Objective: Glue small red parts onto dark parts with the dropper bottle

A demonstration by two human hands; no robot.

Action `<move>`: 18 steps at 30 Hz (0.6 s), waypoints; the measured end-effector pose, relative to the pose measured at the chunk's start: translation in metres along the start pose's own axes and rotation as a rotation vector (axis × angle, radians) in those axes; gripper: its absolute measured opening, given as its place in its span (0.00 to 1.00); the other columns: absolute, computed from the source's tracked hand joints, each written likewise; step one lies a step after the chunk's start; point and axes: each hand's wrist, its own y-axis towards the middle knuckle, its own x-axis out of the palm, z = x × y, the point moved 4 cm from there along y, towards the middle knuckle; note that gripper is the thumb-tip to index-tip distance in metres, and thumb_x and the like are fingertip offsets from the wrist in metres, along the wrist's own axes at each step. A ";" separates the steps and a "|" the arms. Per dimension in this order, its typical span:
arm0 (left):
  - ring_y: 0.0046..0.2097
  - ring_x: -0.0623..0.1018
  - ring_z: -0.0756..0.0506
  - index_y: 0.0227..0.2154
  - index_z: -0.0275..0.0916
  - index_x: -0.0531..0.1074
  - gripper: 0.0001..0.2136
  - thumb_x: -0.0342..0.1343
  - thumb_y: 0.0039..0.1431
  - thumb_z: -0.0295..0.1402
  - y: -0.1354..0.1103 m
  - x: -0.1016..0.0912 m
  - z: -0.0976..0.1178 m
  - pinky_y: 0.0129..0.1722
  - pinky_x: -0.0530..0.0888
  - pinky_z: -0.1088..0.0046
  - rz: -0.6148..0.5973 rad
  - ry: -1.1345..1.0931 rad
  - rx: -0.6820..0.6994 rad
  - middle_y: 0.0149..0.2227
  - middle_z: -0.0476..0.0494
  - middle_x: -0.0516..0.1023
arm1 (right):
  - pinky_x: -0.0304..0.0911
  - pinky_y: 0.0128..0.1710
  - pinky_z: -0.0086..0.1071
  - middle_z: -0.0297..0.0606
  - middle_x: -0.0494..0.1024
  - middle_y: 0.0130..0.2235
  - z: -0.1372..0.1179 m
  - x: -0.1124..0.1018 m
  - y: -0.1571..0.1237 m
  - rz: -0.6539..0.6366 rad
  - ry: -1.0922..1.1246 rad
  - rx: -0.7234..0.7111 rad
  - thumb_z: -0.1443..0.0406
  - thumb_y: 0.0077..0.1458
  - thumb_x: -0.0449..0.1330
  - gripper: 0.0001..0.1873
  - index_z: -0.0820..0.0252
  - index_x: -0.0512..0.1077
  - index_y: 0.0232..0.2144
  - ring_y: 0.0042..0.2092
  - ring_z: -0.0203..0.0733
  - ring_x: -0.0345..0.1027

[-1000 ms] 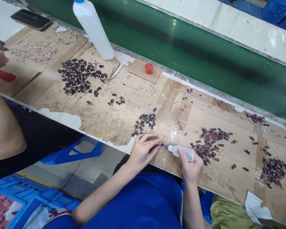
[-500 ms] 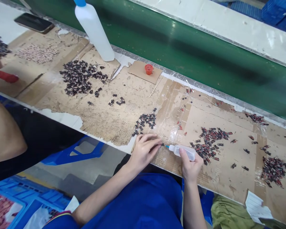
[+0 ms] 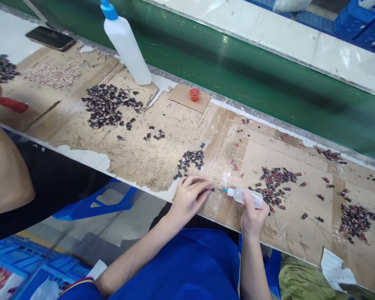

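Note:
Between the fingertips of my left hand point(image 3: 192, 196) is a small black part point(image 3: 212, 189), too small to name. My right hand point(image 3: 253, 216) is closed around a clear squeeze bottle point(image 3: 246, 197), which lies sideways with its thin blue tip point(image 3: 224, 190) pointing left. A short gap separates the tip from the black part. Just beyond my left hand lies a small pile of black parts point(image 3: 191, 159). To the right of the bottle spreads a heap of black-and-red parts point(image 3: 276, 183).
A tall white bottle point(image 3: 128, 52) stands at the back beside a large black pile point(image 3: 103, 105). A red cup point(image 3: 194, 94) sits on cardboard, near a thin stick point(image 3: 203, 116). At left, a co-worker's arm point(image 3: 6, 162) reaches over the bench. A green belt point(image 3: 237, 68) runs behind.
My right hand has drawn the squeeze bottle slightly right, so its tip has moved away from the black part. My left hand still holds the part in nearly the same place.

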 end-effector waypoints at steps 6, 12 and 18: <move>0.49 0.71 0.39 0.39 0.43 0.76 0.08 0.58 0.58 0.27 0.001 0.001 0.000 0.48 0.69 0.57 0.002 0.003 -0.022 0.38 0.45 0.79 | 0.69 0.33 0.34 0.41 0.81 0.34 -0.012 0.014 -0.004 -0.059 -0.107 -0.095 0.59 0.44 0.69 0.17 0.62 0.75 0.35 0.34 0.43 0.75; 0.52 0.67 0.37 0.33 0.43 0.76 0.05 0.58 0.58 0.26 0.004 0.001 0.002 0.51 0.69 0.53 -0.054 0.004 -0.047 0.41 0.43 0.76 | 0.67 0.36 0.36 0.44 0.80 0.38 -0.028 0.022 0.004 -0.117 -0.428 -0.258 0.55 0.52 0.62 0.15 0.60 0.77 0.36 0.39 0.45 0.74; 0.49 0.71 0.38 0.32 0.42 0.74 0.05 0.56 0.59 0.25 0.001 0.006 0.001 0.47 0.69 0.55 -0.084 -0.012 -0.071 0.37 0.45 0.79 | 0.61 0.44 0.43 0.46 0.78 0.36 -0.032 0.016 0.030 0.048 -0.825 -0.295 0.50 0.54 0.60 0.20 0.60 0.78 0.33 0.40 0.50 0.66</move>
